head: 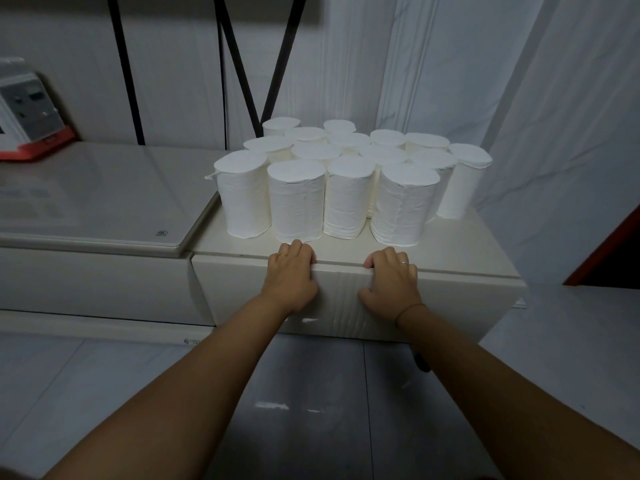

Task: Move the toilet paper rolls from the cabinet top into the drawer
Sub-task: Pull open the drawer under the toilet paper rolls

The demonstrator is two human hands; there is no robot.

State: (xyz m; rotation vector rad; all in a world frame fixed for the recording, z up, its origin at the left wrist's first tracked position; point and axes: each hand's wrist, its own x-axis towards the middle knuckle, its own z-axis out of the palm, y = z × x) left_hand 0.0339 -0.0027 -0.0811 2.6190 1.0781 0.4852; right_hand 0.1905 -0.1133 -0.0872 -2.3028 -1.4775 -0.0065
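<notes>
Several white toilet paper rolls (349, 168) stand upright in a tight cluster on the cream cabinet top (460, 237). Below them is the drawer front (457, 299), shut flush under the top. My left hand (290, 277) grips the drawer's upper edge left of centre, fingers curled over the lip. A little to the right, my right hand (390, 278) hooks the same edge, thumb pressed on the drawer face. Both hands sit just in front of the nearest rolls without touching them.
A longer low unit with a glossy top (90, 199) adjoins the cabinet on the left, carrying a white-and-red device (27, 109) at its back. White curtains (519, 98) hang behind and to the right. Grey tiled floor (104, 375) lies below.
</notes>
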